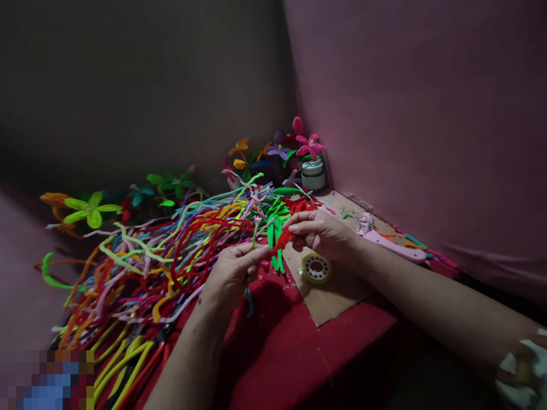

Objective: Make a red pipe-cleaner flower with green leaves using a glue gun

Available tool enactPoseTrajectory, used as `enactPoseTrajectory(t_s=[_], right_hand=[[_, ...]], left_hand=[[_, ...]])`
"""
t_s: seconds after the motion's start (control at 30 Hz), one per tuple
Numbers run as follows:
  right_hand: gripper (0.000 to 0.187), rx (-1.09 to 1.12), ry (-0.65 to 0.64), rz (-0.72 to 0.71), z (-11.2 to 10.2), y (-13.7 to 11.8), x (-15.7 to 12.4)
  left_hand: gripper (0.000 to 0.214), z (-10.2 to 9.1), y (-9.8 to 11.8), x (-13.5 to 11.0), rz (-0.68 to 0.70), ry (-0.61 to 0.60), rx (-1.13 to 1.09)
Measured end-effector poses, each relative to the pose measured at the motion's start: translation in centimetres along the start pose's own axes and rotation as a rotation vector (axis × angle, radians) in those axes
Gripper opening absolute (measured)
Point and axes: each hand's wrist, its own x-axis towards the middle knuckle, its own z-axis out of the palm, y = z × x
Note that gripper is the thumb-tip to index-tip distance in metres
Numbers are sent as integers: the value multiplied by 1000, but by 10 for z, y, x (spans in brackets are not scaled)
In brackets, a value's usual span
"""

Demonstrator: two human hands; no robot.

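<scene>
The red fuzzy piece is held between both hands, above and left of the tape roll. The left hand, left of the roll, has its grip closed on a pale green stem and the piece's lower end; the right hand, just above the roll, pinches the upper end. Cardboard lies under the roll, pipe cleaners left of it, a pink handle right.

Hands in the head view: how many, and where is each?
2. The left hand, beside the pipe cleaner heap, holds a thin green stem; the right hand, above the tape roll in the picture, pinches a red fuzzy piece. The pixelated corner could hide more.
</scene>
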Motion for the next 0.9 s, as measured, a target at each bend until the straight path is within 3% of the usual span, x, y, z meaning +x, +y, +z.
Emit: enactPoseTrajectory(t_s=[0.23, 0.33, 0.53, 0.63, 0.8, 0.9], right_hand=[[12, 91, -8, -75, -11, -2, 4], [12, 90, -32, -32, -10, -1, 2], [11, 27, -83, 18, -2, 3, -1], [15, 44, -71, 43, 0, 5, -2], [23, -67, -73, 203, 4, 10, -3], [18, -121, -86, 132, 5, 14, -4]], left_hand=[[22, -12, 3, 0, -69, -6, 1], [24, -9, 3, -1, -53, 15, -74], [25, 11, -2, -6, -96, -159, -100], [25, 16, -4, -6, -77, -109, -93], [22, 15, -5, -5, 4, -33, -76], [21, 16, -5, -5, 42, -23, -41]])
